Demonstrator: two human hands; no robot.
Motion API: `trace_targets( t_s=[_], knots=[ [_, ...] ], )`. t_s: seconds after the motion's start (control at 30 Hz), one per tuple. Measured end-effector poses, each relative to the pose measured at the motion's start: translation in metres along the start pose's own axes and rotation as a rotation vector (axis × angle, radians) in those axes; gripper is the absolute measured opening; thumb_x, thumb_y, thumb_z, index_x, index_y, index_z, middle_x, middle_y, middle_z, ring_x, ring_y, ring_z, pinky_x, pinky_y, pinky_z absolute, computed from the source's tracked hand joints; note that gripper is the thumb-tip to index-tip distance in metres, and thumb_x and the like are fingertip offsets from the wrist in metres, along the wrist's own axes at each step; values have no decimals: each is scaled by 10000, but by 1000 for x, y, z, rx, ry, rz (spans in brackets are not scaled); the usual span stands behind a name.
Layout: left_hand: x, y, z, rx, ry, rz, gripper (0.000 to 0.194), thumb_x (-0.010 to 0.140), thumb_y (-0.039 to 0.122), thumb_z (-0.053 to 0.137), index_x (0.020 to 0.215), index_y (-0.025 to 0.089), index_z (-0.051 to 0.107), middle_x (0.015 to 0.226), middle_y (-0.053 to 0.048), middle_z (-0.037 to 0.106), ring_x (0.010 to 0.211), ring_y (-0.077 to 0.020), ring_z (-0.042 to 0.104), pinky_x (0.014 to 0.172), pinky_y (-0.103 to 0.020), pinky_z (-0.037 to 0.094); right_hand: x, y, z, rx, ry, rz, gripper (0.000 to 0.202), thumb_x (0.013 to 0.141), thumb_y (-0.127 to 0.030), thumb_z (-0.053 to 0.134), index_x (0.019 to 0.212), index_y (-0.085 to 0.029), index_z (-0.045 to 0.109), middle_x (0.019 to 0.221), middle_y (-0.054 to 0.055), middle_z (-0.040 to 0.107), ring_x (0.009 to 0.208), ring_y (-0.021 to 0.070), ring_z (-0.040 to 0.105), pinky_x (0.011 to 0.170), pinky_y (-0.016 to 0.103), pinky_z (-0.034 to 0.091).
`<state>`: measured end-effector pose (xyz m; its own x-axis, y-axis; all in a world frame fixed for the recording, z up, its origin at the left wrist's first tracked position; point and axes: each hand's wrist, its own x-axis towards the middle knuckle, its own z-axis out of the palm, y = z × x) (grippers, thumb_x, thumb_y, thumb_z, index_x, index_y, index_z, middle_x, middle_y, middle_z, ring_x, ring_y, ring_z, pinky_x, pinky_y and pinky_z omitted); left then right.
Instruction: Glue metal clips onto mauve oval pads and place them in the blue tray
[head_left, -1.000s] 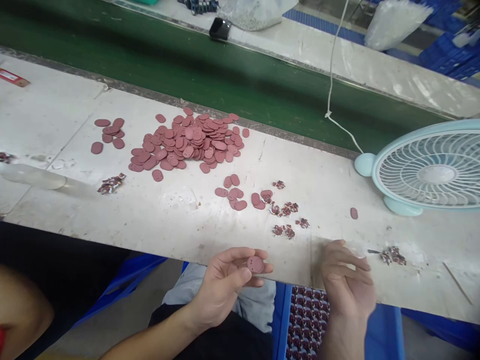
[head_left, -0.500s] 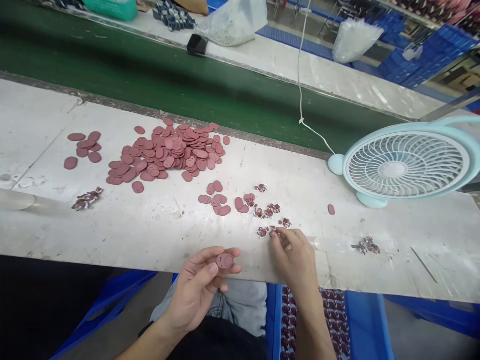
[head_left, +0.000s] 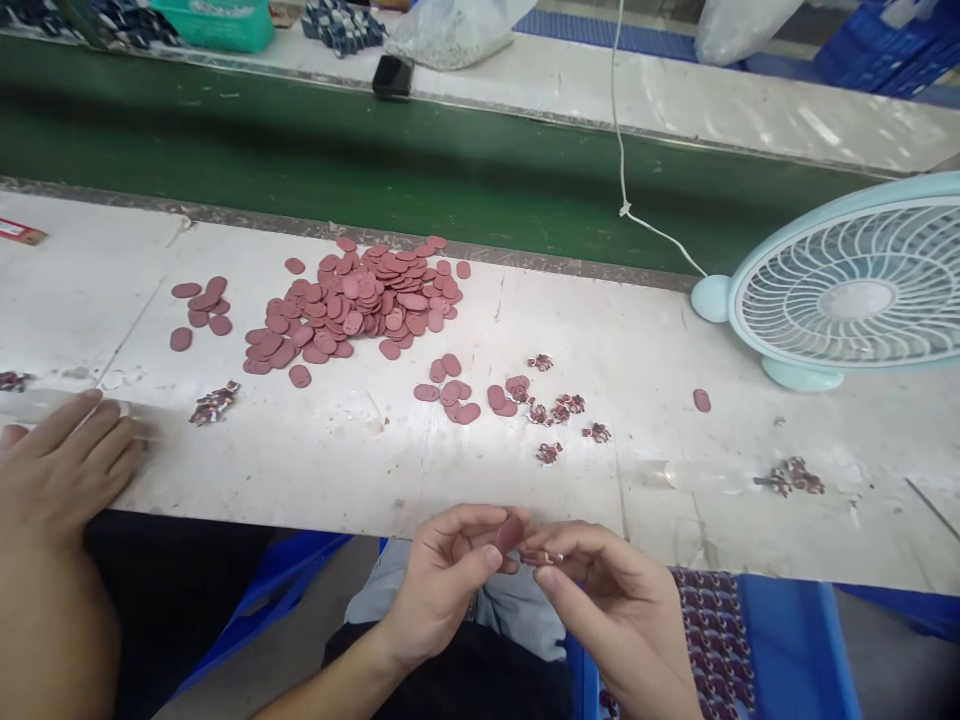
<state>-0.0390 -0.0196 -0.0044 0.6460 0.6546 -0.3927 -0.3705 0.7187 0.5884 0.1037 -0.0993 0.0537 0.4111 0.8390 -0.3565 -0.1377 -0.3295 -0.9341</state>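
Above the bench's (head_left: 637, 330) near edge, the left hand (head_left: 442, 585) pinches one reddish oval disc (head_left: 510, 535); the right hand (head_left: 626, 605), fingers nearly closed, grips one small part (head_left: 537, 557) just beside it. Toward the far edge lies one disc heap (head_left: 360, 300), too jumbled to count.

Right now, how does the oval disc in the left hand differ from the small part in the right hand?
The oval disc has a smooth, rounded outline; the small part looks irregular. The oval disc is evenly dull red; the small part mixes dark red with pale bits. Both are reddish and held close together, by the left hand and the right hand respectively.
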Motion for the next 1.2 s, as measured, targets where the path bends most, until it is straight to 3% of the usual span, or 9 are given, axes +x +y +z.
trace_targets(
  t_s=[0.1,0.2,0.37,0.5,0.77,1.2],
  knots=[
    [0,1,-1,67,-37,16,182,805,189,736,956,285,771,1115,-3,770,959,-242,710,822,-349,559,4,1,7,12,2,22,79,838,-271,717,889,-230,672,892,21,713,851,155,691,776,256,575],
    [-1,0,-3,72,-32,36,157,798,171,742,935,246,759,1134,-36,762,976,-248,710,866,-378,555,7,1,8,23,-29,77,104,831,-297,727,854,-212,672,801,4,686,747,127,659,703,229,551],
    [-2,-5,-5,58,-67,62,130,794,146,750,915,190,742,1140,-95,752,906,-209,722,802,-335,573,9,-3,11,39,-18,126,175,802,-354,753,838,-201,677,752,-1,683,697,122,645,662,222,536],
    [-1,-5,-5,72,-58,53,85,802,125,740,856,190,751,1076,-77,770,903,-197,719,830,-332,564,9,-6,12,-3,-19,140,189,806,-374,749,842,-203,677,769,9,707,699,120,649,656,213,537],
    [-3,-7,-6,103,-21,88,90,808,126,734,819,203,780,1064,-73,779,1080,-276,690,962,-429,531,11,-7,12,136,-40,170,159,793,-364,763,826,-225,694,733,-13,686,697,114,656,671,209,561],
    [-1,-11,-1,167,-3,97,54,799,164,747,820,204,775,1111,-84,767,1049,-282,705,959,-460,549,8,6,13,154,57,122,191,780,-372,775,840,-209,695,815,38,745,725,143,683,693,253,587]
  ],
)
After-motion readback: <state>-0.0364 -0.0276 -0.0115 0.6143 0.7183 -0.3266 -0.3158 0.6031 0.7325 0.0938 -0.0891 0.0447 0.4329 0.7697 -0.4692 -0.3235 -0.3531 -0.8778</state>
